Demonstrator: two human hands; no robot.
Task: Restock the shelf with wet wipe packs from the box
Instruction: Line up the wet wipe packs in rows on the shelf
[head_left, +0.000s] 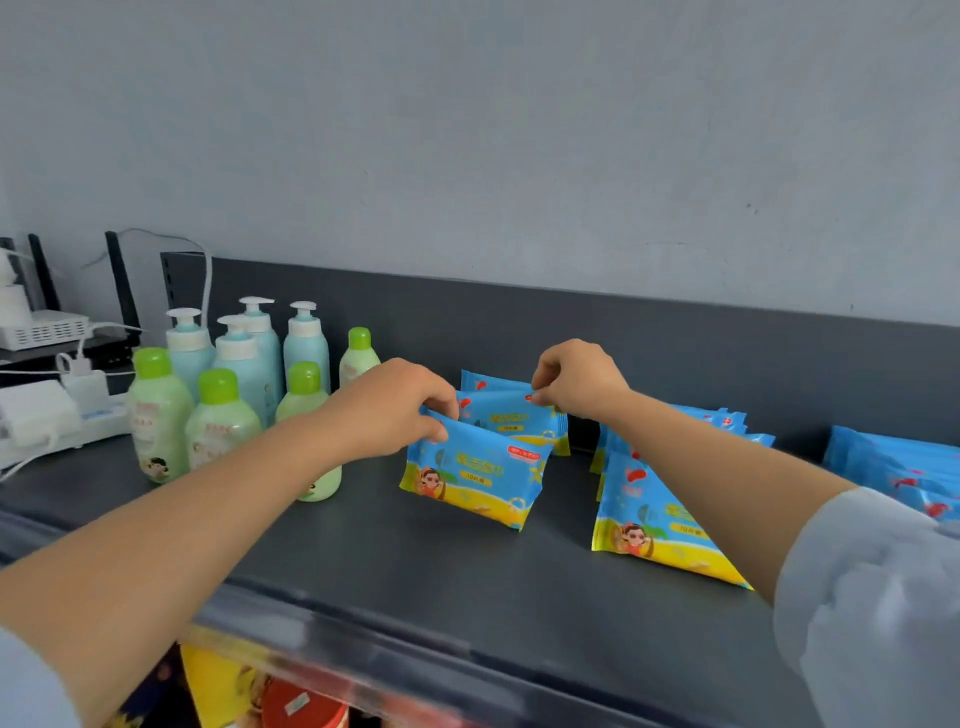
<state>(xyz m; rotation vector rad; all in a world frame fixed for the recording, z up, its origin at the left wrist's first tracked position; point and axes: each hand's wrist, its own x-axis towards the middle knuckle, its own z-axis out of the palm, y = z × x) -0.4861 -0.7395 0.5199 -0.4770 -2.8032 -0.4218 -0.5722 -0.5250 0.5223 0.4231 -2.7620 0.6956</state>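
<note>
Wipe pack under left hand

Forearms bare down to the left hand and right hand. The right sleeve: pale grey-blue cloth, bunched in soft folds. The left sleeve: same cloth, only a corner visible.

Blue-and-yellow cartoon-printed packs stand on edge in three rows on the dark grey shelf. In the leftmost row the front pack tilts back, its top corner pinched by the left hand. The right hand pinches a rear pack just behind.
</note>
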